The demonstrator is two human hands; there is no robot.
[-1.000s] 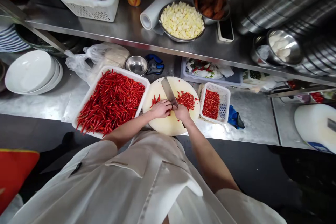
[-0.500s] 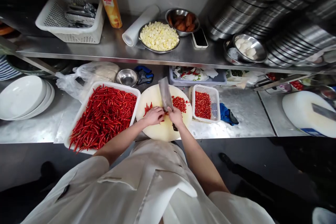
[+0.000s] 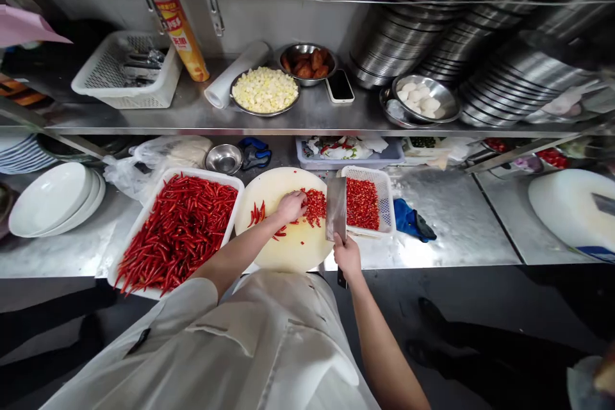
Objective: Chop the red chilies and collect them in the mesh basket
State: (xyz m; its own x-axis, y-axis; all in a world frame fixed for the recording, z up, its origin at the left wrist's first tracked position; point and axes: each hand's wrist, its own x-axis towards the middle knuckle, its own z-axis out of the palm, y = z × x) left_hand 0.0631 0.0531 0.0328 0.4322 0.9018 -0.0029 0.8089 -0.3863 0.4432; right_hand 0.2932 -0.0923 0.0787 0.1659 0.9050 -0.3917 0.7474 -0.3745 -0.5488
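On the round cutting board (image 3: pixel 273 256), my left hand (image 3: pixel 291 207) reaches in from the left, its loosely bent fingers against the near edge of the chopped red chilies (image 3: pixel 316 206). My right hand (image 3: pixel 348 256) grips a cleaver (image 3: pixel 336 208) by its handle. The blade stands between the chopped pile and a white basket (image 3: pixel 385 200) of cut chilies (image 3: pixel 362 204), overlapping the basket's left side. Several whole chilies (image 3: pixel 257 213) lie on the board's left part, and a few more are near my left wrist. Left of the board, a white tub (image 3: pixel 234 205) is heaped with whole red chilies (image 3: pixel 180 230).
A steel shelf (image 3: pixel 192 116) crosses above the counter, bearing a bowl of chopped garlic (image 3: pixel 265 91), a phone (image 3: pixel 339 86) and stacked steel bowls (image 3: pixel 514 83). White plates (image 3: pixel 50 198) stand far left. A blue glove (image 3: pixel 410 219) lies right of the basket. People's legs show on both sides.
The cleaver has moved right, from the middle of the board to the basket's left side. My left hand has shifted to the chopped pile. The camera view has tilted slightly upward.
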